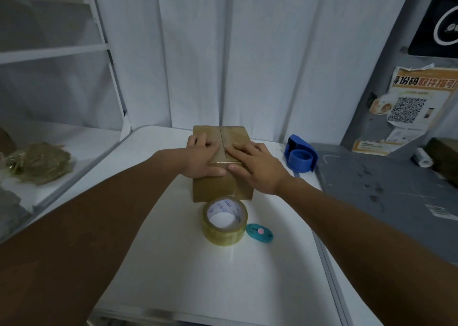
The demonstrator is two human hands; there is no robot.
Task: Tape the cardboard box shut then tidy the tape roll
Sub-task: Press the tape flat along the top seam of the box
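Observation:
A small brown cardboard box stands at the middle of the white table, its top flaps folded down with the seam running away from me. My left hand lies flat on the left flap, thumb on the near top edge. My right hand lies flat on the right flap, thumb also at the near edge. Both press the flaps with straight fingers. A roll of clear tape lies flat on the table just in front of the box, untouched.
A small teal cutter lies right of the tape roll. A blue tape dispenser stands right of the box. A grey mat covers the surface on the right. White shelves with bagged goods are on the left.

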